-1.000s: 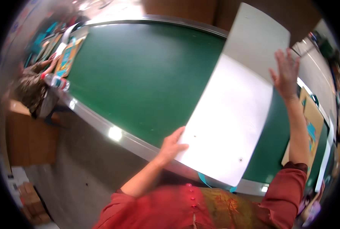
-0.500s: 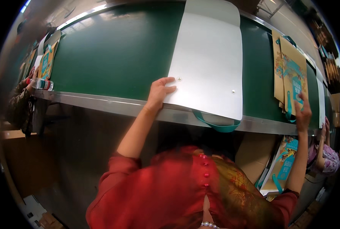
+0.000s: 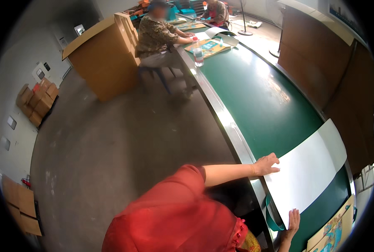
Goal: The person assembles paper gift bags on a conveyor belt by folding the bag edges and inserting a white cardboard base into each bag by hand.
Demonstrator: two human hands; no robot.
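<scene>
A white sheet with a teal ribbon handle [image 3: 271, 216] at its near edge lies across the green table; it looks like a flat paper bag with its blank side up. The white sheet [image 3: 306, 172] curls up at its far end. My left hand [image 3: 266, 164] rests on its left edge near the table's metal rim, thumb and fingers apart. At the near right corner, my right hand [image 3: 294, 221] lies against the edge with its fingers stretched out. Neither hand is closed around anything.
Printed tan paper bags [image 3: 332, 233] lie to the right on the green table [image 3: 250, 92]. A water bottle [image 3: 198, 54] stands farther along, beside a co-worker [image 3: 157, 33] with more bags. Another person [image 3: 216, 12] sits beyond. Large cardboard boxes [image 3: 101, 54] stand left.
The view has swung left along the table, showing the co-workers and floor. My right hand has moved from the stacked tan bags to the white sheet. My left hand stays at its left edge.
</scene>
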